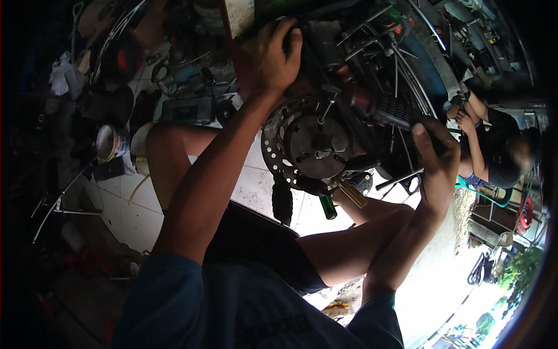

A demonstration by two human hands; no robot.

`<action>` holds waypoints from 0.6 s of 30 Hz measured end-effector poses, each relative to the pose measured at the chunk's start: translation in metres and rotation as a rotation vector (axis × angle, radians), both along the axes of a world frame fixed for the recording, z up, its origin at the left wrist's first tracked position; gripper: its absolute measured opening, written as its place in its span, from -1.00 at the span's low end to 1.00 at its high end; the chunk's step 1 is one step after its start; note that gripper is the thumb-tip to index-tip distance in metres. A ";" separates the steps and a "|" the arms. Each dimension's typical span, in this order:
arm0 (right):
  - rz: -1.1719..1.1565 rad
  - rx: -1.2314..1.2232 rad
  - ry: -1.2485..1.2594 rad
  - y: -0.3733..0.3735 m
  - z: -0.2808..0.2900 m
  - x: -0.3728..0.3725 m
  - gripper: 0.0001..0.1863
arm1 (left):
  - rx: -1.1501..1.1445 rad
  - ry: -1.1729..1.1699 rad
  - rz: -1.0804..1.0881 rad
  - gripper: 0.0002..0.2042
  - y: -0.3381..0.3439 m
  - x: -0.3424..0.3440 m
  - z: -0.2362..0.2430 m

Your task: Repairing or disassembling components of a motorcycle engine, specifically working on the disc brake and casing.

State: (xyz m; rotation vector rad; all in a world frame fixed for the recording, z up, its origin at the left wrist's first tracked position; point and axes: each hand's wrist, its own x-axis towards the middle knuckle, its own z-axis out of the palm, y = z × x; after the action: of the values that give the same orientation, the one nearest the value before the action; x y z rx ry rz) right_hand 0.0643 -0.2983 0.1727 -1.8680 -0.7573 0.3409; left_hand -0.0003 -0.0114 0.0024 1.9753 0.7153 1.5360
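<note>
A round metal hub plate stands in front of me, with a perforated brake disc along its left side. From its upper part sticks a thin metal tool. My left hand is beyond the hub, its fingers curled over a dark part and the thumb apart; what it grips is hidden. On the right, my right hand is closed at the near end of a black ribbed piece. Below the hub are a green handle, a yellowish handle and a black textured grip.
Metal rods and tools crowd the far right. Another person sits at the right. A white bucket and a dark tray are on the left. Pale floor tiles lie beneath my legs.
</note>
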 end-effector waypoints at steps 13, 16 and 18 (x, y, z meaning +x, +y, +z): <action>0.345 -0.172 -0.601 0.022 -0.007 -0.112 -0.65 | 0.011 0.162 0.090 -0.72 -0.019 -0.015 0.026; 0.436 -0.317 -0.655 0.032 -0.009 -0.122 -0.66 | 0.057 0.037 0.113 -0.71 -0.002 0.010 -0.009; 0.410 -0.369 -0.658 0.035 -0.009 -0.124 -0.66 | -0.041 0.059 0.056 -0.69 -0.007 0.003 -0.002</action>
State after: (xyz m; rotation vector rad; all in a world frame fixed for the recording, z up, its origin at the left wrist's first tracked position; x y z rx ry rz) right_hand -0.0598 -0.2636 0.1640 -2.1871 -1.6254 0.1140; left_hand 0.0022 -0.0188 -0.0001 1.9929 0.8263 1.4887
